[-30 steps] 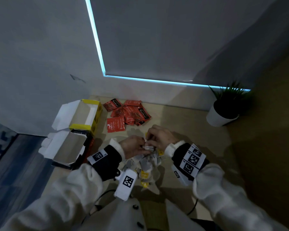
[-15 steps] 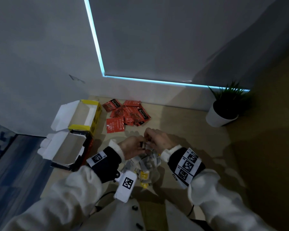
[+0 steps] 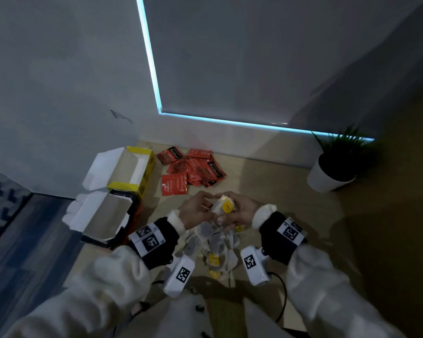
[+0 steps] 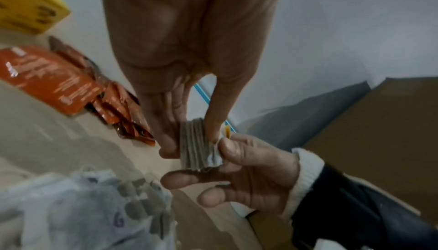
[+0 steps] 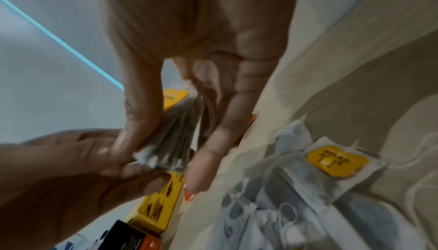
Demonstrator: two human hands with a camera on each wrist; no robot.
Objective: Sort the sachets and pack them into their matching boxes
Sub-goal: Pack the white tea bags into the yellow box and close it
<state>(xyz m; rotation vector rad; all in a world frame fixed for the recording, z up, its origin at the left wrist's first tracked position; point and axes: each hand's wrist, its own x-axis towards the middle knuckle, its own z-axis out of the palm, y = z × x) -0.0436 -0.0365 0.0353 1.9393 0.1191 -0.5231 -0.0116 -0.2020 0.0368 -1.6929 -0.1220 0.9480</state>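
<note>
Both hands meet over the table and hold one stack of tea bags point(image 3: 224, 206) with a yellow tag on top. My left hand point(image 3: 206, 206) pinches the stack point(image 4: 195, 146) between thumb and fingers from the left. My right hand point(image 3: 235, 212) grips the same stack point(image 5: 176, 136) from the right. A loose pile of tea bags point(image 3: 215, 245) with yellow tags lies just below the hands. Red sachets point(image 3: 193, 168) are heaped farther back. An open yellow box point(image 3: 142, 167) and an open black-and-red box point(image 3: 132, 211) stand at the left.
A potted plant point(image 3: 332, 172) stands at the back right by the wall. The wall runs close behind the red sachets. The table's left edge drops off beside the two boxes. A cable point(image 3: 282, 301) trails from the right wrist camera.
Both hands have lifted slightly off the loose pile and turned. The gathered stack now shows its yellow tag upward, and the right wrist has swung outward to the right.
</note>
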